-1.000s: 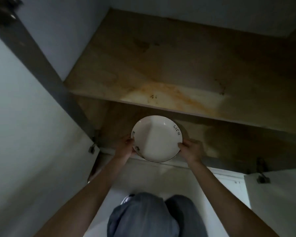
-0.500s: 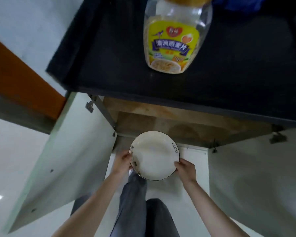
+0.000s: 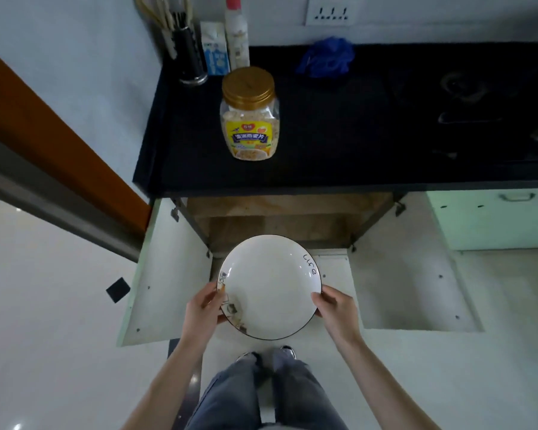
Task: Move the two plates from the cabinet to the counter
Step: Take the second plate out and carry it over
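1. Across the top of the view runs the black counter [image 3: 339, 144], its front edge above the open cabinet [image 3: 280, 221], whose two white doors [image 3: 165, 268] swing out to either side over the pale floor [image 3: 44, 305].
2. Below the cabinet opening, in front of the person's legs [image 3: 267, 395], the white plate [image 3: 269, 287] is held in the air, roughly level, well short of the counter. It has a thin dark rim, small writing near its upper right edge and a small drawing at its lower left.
3. An oat jar [image 3: 249, 114] with a gold lid stands upright on the counter, straight beyond the plate.
4. At the counter's back lie a blue cloth [image 3: 326, 58], a dark utensil holder [image 3: 188, 54], a small carton [image 3: 214, 48] and a white bottle [image 3: 237, 32].
5. The left hand [image 3: 202, 311] clasps the plate's lower left rim, thumb on top beside the drawing.
6. The right hand [image 3: 336, 308] clasps the lower right rim, thumb over the edge, so the plate spans the gap between both hands.
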